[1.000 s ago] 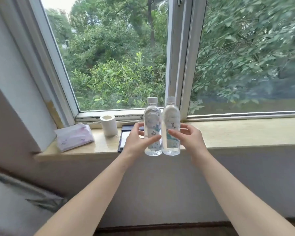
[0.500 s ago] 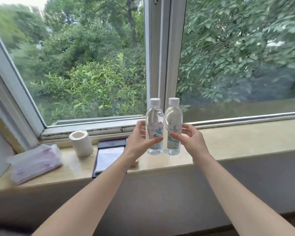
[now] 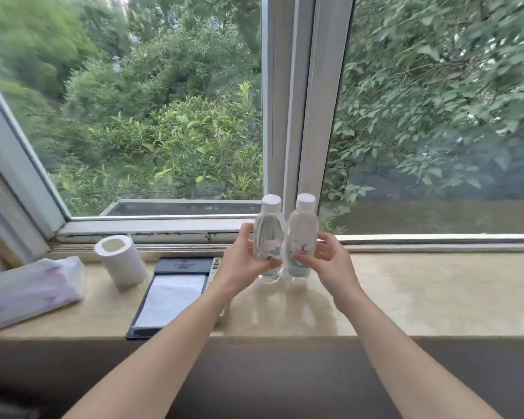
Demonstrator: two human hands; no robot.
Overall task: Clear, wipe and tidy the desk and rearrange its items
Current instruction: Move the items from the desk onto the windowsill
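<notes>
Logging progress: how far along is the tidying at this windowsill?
Looks done: tissue pack, paper roll and dark folder sit on the sill. In hand: left hand grips the left bottle, right hand the right bottle, upright, side by side. Left: releasing them; no cloth or wiping shows.

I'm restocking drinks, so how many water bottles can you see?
2. The left bottle is held in the left hand, the right bottle in the right hand, side by side over the windowsill. No others show.
</notes>
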